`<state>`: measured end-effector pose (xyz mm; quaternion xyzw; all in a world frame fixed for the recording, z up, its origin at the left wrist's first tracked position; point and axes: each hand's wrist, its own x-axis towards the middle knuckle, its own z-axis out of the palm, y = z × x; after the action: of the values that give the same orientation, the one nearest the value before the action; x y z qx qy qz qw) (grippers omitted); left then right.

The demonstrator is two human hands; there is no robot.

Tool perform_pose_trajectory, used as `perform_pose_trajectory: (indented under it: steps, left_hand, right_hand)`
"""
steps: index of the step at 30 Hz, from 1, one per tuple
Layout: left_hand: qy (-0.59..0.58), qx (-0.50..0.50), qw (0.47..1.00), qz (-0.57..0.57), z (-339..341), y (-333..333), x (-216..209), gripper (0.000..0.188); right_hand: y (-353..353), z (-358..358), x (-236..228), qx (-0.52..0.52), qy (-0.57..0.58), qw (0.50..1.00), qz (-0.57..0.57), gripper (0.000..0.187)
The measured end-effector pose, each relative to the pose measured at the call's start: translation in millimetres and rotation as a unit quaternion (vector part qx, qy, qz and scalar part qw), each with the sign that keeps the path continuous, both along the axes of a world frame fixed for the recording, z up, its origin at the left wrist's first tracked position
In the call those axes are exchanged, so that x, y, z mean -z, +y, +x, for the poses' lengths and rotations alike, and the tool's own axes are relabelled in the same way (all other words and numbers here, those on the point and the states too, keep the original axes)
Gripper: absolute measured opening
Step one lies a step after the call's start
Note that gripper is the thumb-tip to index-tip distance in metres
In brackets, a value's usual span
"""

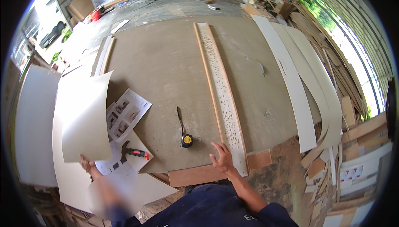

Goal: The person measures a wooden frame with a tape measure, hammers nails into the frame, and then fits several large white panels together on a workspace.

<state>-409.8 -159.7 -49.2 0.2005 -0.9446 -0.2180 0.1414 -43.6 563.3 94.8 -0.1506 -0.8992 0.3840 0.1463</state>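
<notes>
My left hand [86,164] grips the lower edge of a curved white laminate sheet [85,119], which is raised at the left of the table. Part of my left forearm is blurred. My right hand [223,159], its fingers apart, is at the near end of a long narrow panel [220,90]; whether it touches the panel I cannot tell. That panel has wooden edge strips and a white face dotted with brownish spots. A black and yellow tape measure [186,140] lies left of my right hand. Beside the raised sheet, a hammer [132,152] rests on papers and a white board.
Printed sheets with furniture pictures [128,114] lie on the brown worktable [166,60]. Long white strips [286,73] run along its right side. Wood offcuts [320,164] cover the floor at right. A wooden strip [191,176] runs along the near edge.
</notes>
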Motion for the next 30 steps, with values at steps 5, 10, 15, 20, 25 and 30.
perform_pose_trajectory:
  steps: [5,10,15,20,25,30]
  left_hand:
    - [0.140,-0.149,0.794,0.573,18.7,58.0,-56.3,0.041]
    - [0.044,-0.232,0.871,0.432,27.8,94.1,-80.6,0.045]
    - [0.093,-0.387,0.913,0.087,47.0,116.6,-80.1,0.052]
    - [0.300,-0.049,0.952,0.023,159.4,309.1,-104.5,0.036]
    - [0.080,0.299,0.932,0.188,320.3,529.7,-145.8,0.036]
    - [-0.090,0.433,0.864,0.238,408.2,660.1,-149.0,0.064]
  right_hand:
    - [-16.9,-63.3,-13.8,-0.086,-0.048,0.987,0.128,0.072]
    - [-25.5,-104.4,34.0,-0.190,-0.130,0.936,0.266,0.073]
    - [-27.7,-104.7,32.4,-0.185,-0.069,0.973,0.117,0.064]
    - [20.9,-34.2,-8.3,-0.019,0.041,0.991,-0.129,0.066]
    - [112.3,92.3,7.3,0.230,0.140,0.953,-0.137,0.068]
    - [190.6,222.0,19.7,0.377,0.022,0.890,-0.255,0.049]
